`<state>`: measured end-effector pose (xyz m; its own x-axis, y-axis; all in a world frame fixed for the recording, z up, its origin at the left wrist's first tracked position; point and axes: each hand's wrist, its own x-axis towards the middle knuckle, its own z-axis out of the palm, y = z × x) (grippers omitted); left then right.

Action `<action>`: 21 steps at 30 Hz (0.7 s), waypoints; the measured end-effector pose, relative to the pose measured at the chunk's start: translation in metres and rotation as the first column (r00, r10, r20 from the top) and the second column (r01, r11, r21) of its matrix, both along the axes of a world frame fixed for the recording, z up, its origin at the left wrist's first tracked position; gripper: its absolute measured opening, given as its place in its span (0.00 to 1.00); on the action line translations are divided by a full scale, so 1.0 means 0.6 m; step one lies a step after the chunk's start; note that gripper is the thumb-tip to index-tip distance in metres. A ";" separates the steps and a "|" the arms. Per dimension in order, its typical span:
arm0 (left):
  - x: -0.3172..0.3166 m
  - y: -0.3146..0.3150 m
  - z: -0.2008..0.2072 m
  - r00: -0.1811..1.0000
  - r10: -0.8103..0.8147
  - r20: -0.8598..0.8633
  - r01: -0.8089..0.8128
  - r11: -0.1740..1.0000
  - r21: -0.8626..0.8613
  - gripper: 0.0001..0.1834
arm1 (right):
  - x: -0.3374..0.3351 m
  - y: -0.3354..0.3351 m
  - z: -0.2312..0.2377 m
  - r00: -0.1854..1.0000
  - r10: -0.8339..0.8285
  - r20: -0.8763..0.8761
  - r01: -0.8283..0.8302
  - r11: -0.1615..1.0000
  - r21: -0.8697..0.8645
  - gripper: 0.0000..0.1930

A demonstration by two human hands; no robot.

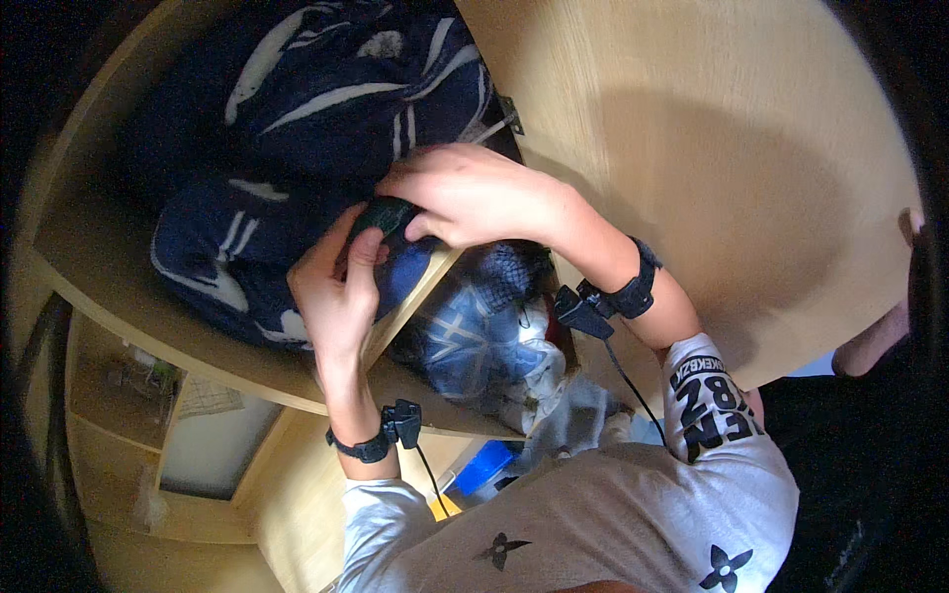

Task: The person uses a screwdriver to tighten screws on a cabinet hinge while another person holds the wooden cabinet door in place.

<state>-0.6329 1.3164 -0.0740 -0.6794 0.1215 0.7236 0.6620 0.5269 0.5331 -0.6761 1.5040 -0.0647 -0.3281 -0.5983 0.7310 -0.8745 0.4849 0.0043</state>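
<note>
A small dark object with a greenish top [388,215], its kind not clear, sits between my two hands at the front of a wooden shelf. My left hand [338,282] grips its near left side, thumb against it. From the right, my right hand [460,193] closes on its other end, with the fingertips partly hidden behind it. Right behind both hands lies a bulky navy blanket with white markings [326,128], and a second navy fold [232,247] bulges beside my left wrist.
An open wooden door [712,178] stands at the right, its metal hinge [510,116] by the blanket. Below the shelf edge [405,306] lie a blue patterned fabric bundle [465,331] and clear plastic. A blue container [484,466] is lower down. Cabled black wristbands [623,292] circle my forearms.
</note>
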 end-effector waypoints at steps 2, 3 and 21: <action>0.003 -0.007 0.007 0.982 0.080 -0.170 -0.105 0.984 -0.144 0.12 | 0.012 -0.006 0.037 0.989 -0.013 0.147 -0.004 0.993 0.115 0.18; 0.007 -0.002 0.010 0.933 0.068 -0.354 -0.149 0.967 -0.207 0.12 | 0.016 -0.004 0.051 0.977 0.004 0.214 -0.041 0.984 0.171 0.18; 0.074 -0.011 0.079 0.858 -0.180 0.482 0.160 0.984 0.083 0.17 | 0.036 -0.042 -0.004 0.898 0.052 -0.437 -0.212 0.921 -0.327 0.17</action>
<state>-0.5884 1.3100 -0.0268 -0.9170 0.2460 0.3141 0.3914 0.4023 0.8276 -0.6544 1.4786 -0.0673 0.1143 -0.2860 0.9514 -0.8865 0.4029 0.2276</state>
